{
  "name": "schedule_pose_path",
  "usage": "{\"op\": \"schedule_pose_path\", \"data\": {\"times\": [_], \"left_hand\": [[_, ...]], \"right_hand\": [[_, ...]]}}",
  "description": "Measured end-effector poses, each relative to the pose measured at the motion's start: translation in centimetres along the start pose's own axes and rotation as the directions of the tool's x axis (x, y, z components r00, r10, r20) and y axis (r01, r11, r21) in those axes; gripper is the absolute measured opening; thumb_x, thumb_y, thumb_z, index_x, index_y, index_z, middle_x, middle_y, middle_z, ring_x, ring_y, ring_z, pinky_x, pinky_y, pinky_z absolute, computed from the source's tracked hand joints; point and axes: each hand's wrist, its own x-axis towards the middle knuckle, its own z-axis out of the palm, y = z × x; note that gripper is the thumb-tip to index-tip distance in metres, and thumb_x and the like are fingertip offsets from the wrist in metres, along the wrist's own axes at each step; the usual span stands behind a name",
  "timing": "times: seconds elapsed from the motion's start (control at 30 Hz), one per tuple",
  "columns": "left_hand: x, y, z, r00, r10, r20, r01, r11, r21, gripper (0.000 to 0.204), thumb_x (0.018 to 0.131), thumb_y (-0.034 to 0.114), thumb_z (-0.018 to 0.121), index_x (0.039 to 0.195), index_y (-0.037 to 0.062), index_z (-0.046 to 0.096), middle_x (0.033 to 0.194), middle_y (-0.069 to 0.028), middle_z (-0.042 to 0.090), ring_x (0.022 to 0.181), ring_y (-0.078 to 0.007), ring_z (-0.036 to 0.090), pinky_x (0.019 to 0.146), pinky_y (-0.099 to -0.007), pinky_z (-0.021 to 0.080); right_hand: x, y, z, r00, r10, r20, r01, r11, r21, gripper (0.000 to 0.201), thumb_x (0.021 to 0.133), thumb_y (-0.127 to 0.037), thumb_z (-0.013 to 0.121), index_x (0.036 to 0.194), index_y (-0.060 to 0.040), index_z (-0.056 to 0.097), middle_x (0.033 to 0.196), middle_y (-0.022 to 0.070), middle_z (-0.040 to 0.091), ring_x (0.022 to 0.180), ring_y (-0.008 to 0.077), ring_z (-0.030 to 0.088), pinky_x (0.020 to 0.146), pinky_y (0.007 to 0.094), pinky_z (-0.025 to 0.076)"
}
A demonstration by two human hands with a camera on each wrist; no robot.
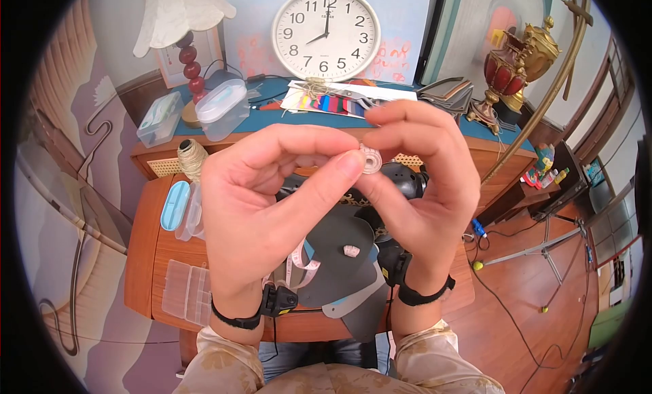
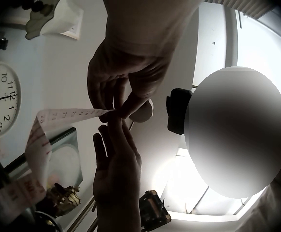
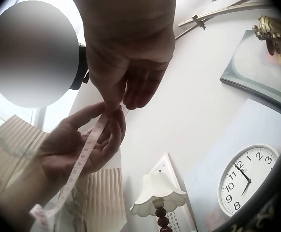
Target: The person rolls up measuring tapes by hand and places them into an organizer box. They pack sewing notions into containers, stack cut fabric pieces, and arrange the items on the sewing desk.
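Observation:
Both hands are raised, their fingertips meeting at a small coil of pale pink measuring tape (image 1: 370, 160). The left hand (image 1: 265, 197) pinches the coil between thumb and index finger; the right hand (image 1: 424, 170) pinches it from the other side. In the left wrist view, printed tape (image 2: 58, 116) runs off from the fingertips between the left hand (image 2: 131, 58) and the right hand (image 2: 116, 179). The right wrist view shows the tape (image 3: 80, 162) hanging down past the left hand (image 3: 68, 150), with the right hand (image 3: 131, 53) above. Its lower part (image 1: 302, 265) lies looped near the left wrist.
A second small pink roll (image 1: 351, 251) lies on dark grey sheets (image 1: 333, 278) on the wooden table (image 1: 163, 258). Beside the left forearm is a clear divided box (image 1: 183, 292). Behind stand a string cone (image 1: 192, 158), plastic boxes (image 1: 224, 109), a lamp (image 1: 192, 71) and a clock (image 1: 326, 34).

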Motion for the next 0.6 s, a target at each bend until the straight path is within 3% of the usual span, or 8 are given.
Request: {"op": "schedule_pose_path", "data": {"times": [0.1,0.13,0.27,0.43,0.47,0.53,0.6], "left_hand": [[0.0,-0.2,-0.3,1.0,0.016,0.006,-0.016,1.0,0.004,0.016,0.09,-0.007,0.069,0.106,-0.0072,0.069,0.1,-0.0144,0.074,0.091,-0.0144,0.07,0.083,-0.0257,0.056],[0.1,-0.3,-0.4,0.999,0.033,0.015,-0.033,0.999,0.001,0.016,0.09,-0.007,0.069,0.106,-0.0073,0.069,0.1,-0.0143,0.074,0.092,-0.0143,0.07,0.083,-0.0257,0.056],[0.0,-0.5,-0.1,0.999,0.034,0.004,-0.034,0.999,0.003,0.016,0.09,-0.007,0.068,0.106,-0.0073,0.069,0.101,-0.0143,0.074,0.091,-0.0141,0.07,0.083,-0.0256,0.056],[0.0,0.1,0.0,1.0,-0.009,0.001,0.009,1.0,0.003,0.017,0.091,-0.007,0.068,0.107,-0.0075,0.068,0.1,-0.015,0.074,0.091,-0.0145,0.071,0.082,-0.0256,0.056],[0.0,0.0,-0.1,1.0,-0.009,0.0,0.009,1.0,0.003,0.017,0.091,-0.007,0.068,0.107,-0.0075,0.068,0.1,-0.015,0.074,0.091,-0.0145,0.071,0.082,-0.0256,0.056],[0.1,-0.4,-0.3,1.0,0.02,0.003,-0.02,1.0,0.009,0.017,0.091,-0.007,0.068,0.108,-0.0077,0.068,0.1,-0.0149,0.074,0.091,-0.0144,0.071,0.082,-0.0256,0.056],[0.1,-0.1,-0.2,1.0,0.012,0.004,-0.012,0.999,0.032,0.017,0.091,-0.006,0.068,0.108,-0.0078,0.068,0.1,-0.0149,0.074,0.091,-0.0144,0.071,0.082,-0.0256,0.056]], "right_hand": [[0.7,-0.4,0.2,0.997,-0.065,0.048,0.068,0.996,-0.054,0.038,0.072,0.006,0.08,0.11,0.0018,0.073,0.118,0.0184,0.069,0.103,0.0223,0.067,0.077,0.0283,0.056],[0.5,0.7,0.0,0.985,-0.148,0.091,0.153,0.987,-0.048,0.04,0.074,0.006,0.08,0.112,0.0014,0.072,0.117,0.0178,0.069,0.1,0.0206,0.067,0.075,0.0273,0.056],[-0.2,0.9,-0.2,0.99,-0.122,0.065,0.124,0.992,-0.029,0.039,0.075,0.006,0.079,0.114,0.0017,0.071,0.118,0.018,0.069,0.099,0.021,0.068,0.075,0.0274,0.056],[0.5,-0.4,0.4,1.0,0.012,-0.001,-0.012,0.999,0.03,0.03,0.076,0.008,0.078,0.104,0.0032,0.073,0.113,0.017,0.07,0.095,0.0187,0.068,0.073,0.0266,0.057],[0.5,-0.1,0.4,1.0,0.012,0.0,-0.012,0.999,0.03,0.03,0.076,0.008,0.078,0.104,0.0032,0.073,0.113,0.017,0.07,0.095,0.0187,0.068,0.073,0.0266,0.057],[0.4,0.7,0.1,0.988,-0.14,0.067,0.145,0.986,-0.083,0.034,0.074,0.005,0.081,0.106,0.0029,0.071,0.112,0.0163,0.069,0.091,0.0169,0.067,0.072,0.0264,0.056],[0.0,1.0,-0.2,0.99,-0.129,0.059,0.133,0.988,-0.075,0.037,0.074,0.005,0.081,0.109,0.0027,0.071,0.114,0.0166,0.069,0.091,0.0169,0.067,0.073,0.0264,0.056]]}}
